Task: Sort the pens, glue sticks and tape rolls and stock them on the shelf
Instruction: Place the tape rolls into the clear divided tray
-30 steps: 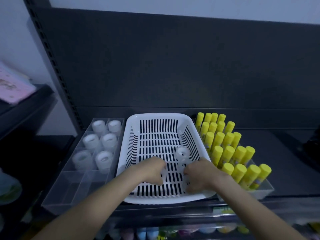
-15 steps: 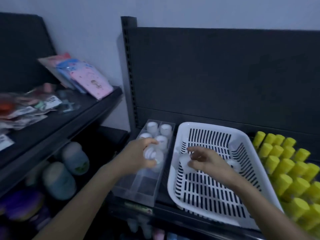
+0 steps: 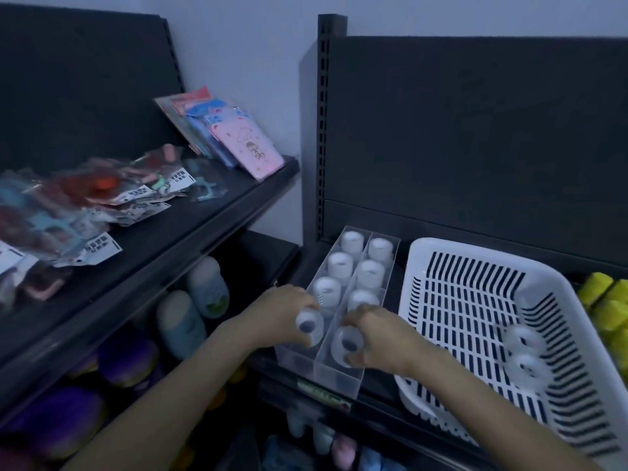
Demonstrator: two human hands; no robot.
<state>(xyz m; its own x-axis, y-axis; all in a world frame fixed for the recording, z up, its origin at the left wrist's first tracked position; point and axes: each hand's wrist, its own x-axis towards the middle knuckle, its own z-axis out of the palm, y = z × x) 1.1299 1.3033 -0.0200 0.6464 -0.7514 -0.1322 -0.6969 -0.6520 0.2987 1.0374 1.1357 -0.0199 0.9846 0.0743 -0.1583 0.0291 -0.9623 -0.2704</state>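
A clear divided tray on the dark shelf holds several stacks of white tape rolls in its far cells. My left hand grips one clear tape roll over the tray's left column. My right hand grips another tape roll over the right column. Both rolls sit at the near cells. To the right, a white slotted basket has two loose tape rolls in its near right corner. Yellow glue sticks show at the right edge.
A second dark shelf on the left carries packaged items and pink cards. Below it lie soft rounded items. An upright slotted post stands behind the tray. More small goods sit on a lower shelf.
Both hands left the basket, each carrying a tape roll, and moved left over the clear tray. The view swung left, so the side shelf came into sight.
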